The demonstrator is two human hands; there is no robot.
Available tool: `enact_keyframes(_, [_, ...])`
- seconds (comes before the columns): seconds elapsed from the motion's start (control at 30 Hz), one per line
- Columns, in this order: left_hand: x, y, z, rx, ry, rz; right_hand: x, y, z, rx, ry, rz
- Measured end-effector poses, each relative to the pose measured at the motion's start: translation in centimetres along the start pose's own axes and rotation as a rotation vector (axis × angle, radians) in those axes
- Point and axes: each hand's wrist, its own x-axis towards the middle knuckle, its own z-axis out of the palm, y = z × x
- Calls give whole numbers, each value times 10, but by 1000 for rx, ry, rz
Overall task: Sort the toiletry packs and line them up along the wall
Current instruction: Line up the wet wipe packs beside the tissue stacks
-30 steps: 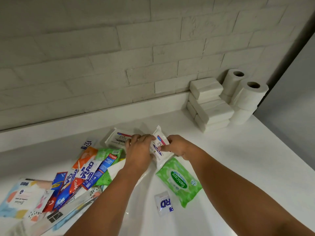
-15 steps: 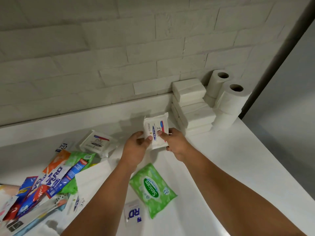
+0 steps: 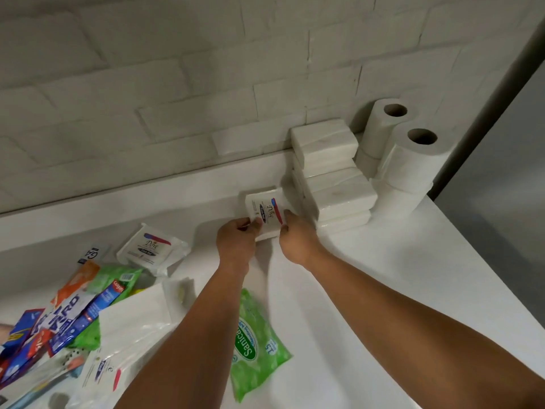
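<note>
1. While the left hand pinches one side edge and the right hand pinches the other, a white Dove pack is held upright, label toward the camera, close to the ledge at the foot of the tiled wall.
2. Whether its lower edge rests on the white bench is unclear.
3. Just to its right stands a stack of white tissue packs. I cannot tell if the two touch.
4. Toilet rolls stand in the corner beyond the stack.
5. A second Dove pack lies flat near the ledge, well left of the hands.
6. A green Sanicare wipes pack lies flat between the forearms.
7. At far left, a Colgate box lies in an overlapping heap of sachets and packs, beside a clear plastic bag.
</note>
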Motion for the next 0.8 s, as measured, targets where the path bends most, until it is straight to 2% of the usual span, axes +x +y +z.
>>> enact_keyframes(0.13, [5,5,12,185,-39,101,10,0,3,100,16,36])
enact_keyframes(0.23, [5,6,18,242,-27,97,18,1,3,191,-23,95])
enact_keyframes(0.43, [17,7,30,288,49,107,28,-5,-5,330,-52,99])
enact_keyframes(0.67, [23,14,34,327,63,114,37,-6,-8,276,-7,103])
enact_keyframes(0.8, [23,11,31,350,30,94,34,-14,-10,65,32,47])
